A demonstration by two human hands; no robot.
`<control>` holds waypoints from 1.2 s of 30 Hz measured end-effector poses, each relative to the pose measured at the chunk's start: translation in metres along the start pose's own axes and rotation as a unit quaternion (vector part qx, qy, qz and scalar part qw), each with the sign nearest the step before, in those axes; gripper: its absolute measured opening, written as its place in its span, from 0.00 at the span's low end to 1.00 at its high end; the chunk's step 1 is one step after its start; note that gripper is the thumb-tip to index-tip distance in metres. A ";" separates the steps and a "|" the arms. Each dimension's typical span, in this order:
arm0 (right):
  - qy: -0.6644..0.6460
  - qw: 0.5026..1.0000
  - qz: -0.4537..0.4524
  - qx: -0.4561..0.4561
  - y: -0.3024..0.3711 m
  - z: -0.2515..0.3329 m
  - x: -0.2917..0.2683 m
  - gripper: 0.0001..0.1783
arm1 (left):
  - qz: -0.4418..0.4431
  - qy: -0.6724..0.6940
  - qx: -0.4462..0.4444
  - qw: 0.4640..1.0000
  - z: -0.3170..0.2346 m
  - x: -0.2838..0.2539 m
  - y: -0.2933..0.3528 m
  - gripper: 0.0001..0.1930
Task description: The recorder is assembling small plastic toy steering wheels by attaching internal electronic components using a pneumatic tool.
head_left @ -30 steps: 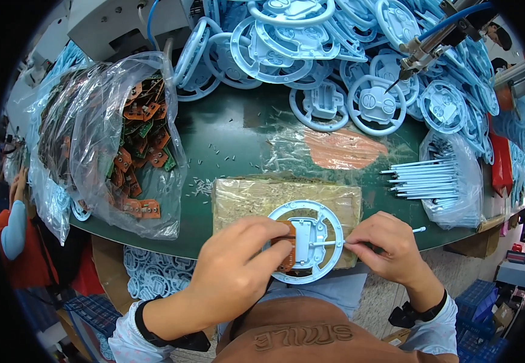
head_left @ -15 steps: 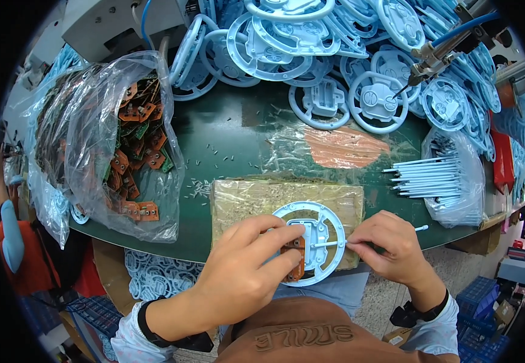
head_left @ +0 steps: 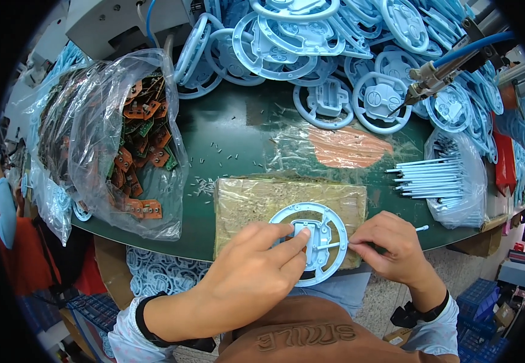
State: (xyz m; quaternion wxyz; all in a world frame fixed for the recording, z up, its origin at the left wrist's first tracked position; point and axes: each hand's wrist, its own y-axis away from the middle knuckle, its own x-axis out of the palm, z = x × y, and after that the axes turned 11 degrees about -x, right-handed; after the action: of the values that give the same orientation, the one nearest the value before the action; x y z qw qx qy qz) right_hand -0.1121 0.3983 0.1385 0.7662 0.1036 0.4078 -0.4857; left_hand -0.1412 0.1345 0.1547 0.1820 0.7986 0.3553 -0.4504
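A light-blue plastic toy steering wheel [head_left: 334,225], its hollow side up, lies on a film-wrapped block [head_left: 244,199]. My left hand [head_left: 253,260] grips its left part, with fingertips on the raised middle housing. A little orange-brown shows under those fingers, probably a circuit board, mostly covered. On the right, the thumb and fingers of my right hand [head_left: 389,245] pinch a thin light-blue plastic rod [head_left: 421,228]. One end of the rod sticks out past my knuckles; the other reaches through the wheel's right rim toward the housing.
A clear bag of orange and green circuit boards [head_left: 132,151] lies left. Loose small screws [head_left: 202,186] are scattered beside the block. More blue wheels [head_left: 380,100] pile up at the back. Blue rods [head_left: 429,178] spill from a bag on the right. A metal tool tip [head_left: 420,91] hangs back right.
My left fingers have shifted over the wheel's housing, and the orange circuit board seen beneath them is now mostly hidden. The right hand keeps its pinch on the rod. The view has shifted slightly.
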 end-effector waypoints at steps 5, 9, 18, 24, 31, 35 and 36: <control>0.006 1.000 -0.012 -0.001 0.001 -0.002 0.000 0.08 | -0.030 0.114 0.006 0.993 0.006 -0.002 0.005 0.14; 0.014 1.000 -0.015 -0.012 0.002 -0.001 0.002 0.08 | -0.110 0.112 -0.047 0.987 0.002 -0.010 0.005 0.15; 0.016 1.000 -0.019 -0.016 0.000 -0.001 0.003 0.08 | -0.129 0.084 -0.026 0.988 0.001 0.023 -0.006 0.14; 0.015 1.000 -0.016 -0.013 -0.001 -0.001 0.002 0.08 | -0.117 0.057 -0.019 0.991 -0.002 0.019 -0.008 0.13; 0.011 1.000 -0.019 -0.011 0.001 0.001 0.004 0.08 | -0.080 -0.006 -0.047 0.996 -0.009 0.016 -0.007 0.13; 0.011 1.000 -0.017 -0.013 0.001 0.000 0.004 0.08 | -0.051 0.102 -0.048 0.992 0.002 0.011 -0.006 0.15; 0.010 1.000 -0.017 -0.013 0.001 -0.002 0.005 0.08 | -0.051 0.112 -0.050 0.991 0.002 0.012 -0.005 0.16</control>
State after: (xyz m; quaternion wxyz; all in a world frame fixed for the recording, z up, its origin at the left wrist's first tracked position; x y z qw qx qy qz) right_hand -0.1110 0.3967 0.1336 0.7550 0.0914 0.4235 -0.4921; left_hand -0.1422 0.1415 0.1440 0.1575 0.8149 0.4354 -0.3486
